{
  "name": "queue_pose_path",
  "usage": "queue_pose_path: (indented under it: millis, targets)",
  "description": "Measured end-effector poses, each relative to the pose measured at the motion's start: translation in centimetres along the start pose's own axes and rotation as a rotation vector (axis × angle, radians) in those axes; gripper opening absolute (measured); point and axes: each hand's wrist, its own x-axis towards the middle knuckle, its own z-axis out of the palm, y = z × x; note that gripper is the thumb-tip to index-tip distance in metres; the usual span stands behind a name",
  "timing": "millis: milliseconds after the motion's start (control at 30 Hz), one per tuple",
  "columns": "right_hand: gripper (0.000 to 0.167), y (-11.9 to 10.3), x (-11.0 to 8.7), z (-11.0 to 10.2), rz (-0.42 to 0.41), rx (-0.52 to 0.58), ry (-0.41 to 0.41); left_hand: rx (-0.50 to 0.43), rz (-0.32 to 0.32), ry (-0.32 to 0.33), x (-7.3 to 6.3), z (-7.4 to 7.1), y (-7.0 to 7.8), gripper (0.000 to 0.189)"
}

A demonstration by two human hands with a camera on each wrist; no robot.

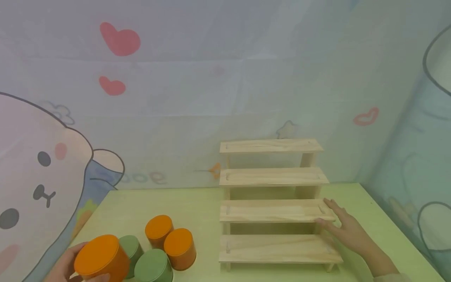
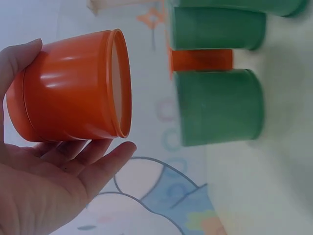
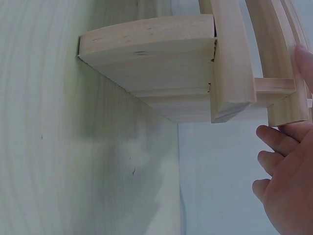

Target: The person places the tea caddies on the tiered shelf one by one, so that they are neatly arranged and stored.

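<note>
In the head view my left hand [image 1: 67, 263] holds an orange round canister [image 1: 102, 256] at the lower left. The left wrist view shows my thumb and fingers around this canister [image 2: 73, 85], raised above the table. Beside it stand two green canisters [image 1: 154, 266] [image 1: 130, 250] and two more orange canisters [image 1: 159, 229] [image 1: 180, 247]. My right hand [image 1: 352, 232] grips the right end of a step on a wooden stepped shelf [image 1: 275, 211]. In the right wrist view that hand [image 3: 293, 166] has thumb and fingers on opposite sides of the step's end.
The shelf stands right of centre on a pale green table [image 1: 190, 199], with several bare steps. Behind the table hangs a printed cloth [image 1: 197, 86] with hearts and a cartoon animal. More printed cloth [image 1: 419, 156] is along the right side.
</note>
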Motion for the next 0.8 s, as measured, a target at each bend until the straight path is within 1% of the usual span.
queue_pose_path:
  millis: [33,67,133,233,367,400,500,600,633,667,800]
  targets:
    - [0.075,0.0,0.0,0.0,-0.001,0.003,-0.001,0.041,-0.099,0.009,0.0,0.1,1.4,0.077]
    - [0.075,0.0,0.0,0.0,-0.002,0.003,0.0,0.052,-0.186,0.011,0.1,0.2,2.7,0.085]
    - [0.076,0.0,-0.1,0.0,0.001,0.008,-0.001,0.06,-0.183,-0.001,0.4,0.2,4.5,0.085]
    - [0.076,0.0,-0.1,-0.1,0.003,0.009,-0.001,0.117,-0.152,-0.016,0.8,0.3,6.9,0.085]
    - [0.076,0.0,0.0,-0.1,0.007,0.009,-0.004,0.141,-0.089,-0.035,1.4,0.8,9.6,0.084]
    - [0.075,0.0,0.0,-0.1,0.008,0.012,-0.004,0.137,-0.07,-0.034,1.6,1.0,10.2,0.084]
    - [0.075,-0.1,0.0,-0.1,0.003,0.006,-0.004,0.128,0.022,-0.018,2.3,1.7,11.6,0.079]
    - [0.075,-0.1,0.0,-0.1,0.005,0.012,-0.007,0.113,0.083,-0.002,3.1,2.5,12.7,0.078]
    - [0.075,-0.1,0.0,-0.1,0.005,0.01,-0.007,0.101,0.1,0.0,3.4,2.8,13.1,0.077]
    - [0.075,-0.1,0.0,-0.1,0.007,0.009,-0.007,0.098,0.103,0.007,3.6,3.1,13.5,0.079]
    - [0.075,-0.2,0.0,-0.1,0.013,0.009,-0.006,0.04,0.134,-0.006,4.7,4.0,15.1,0.079]
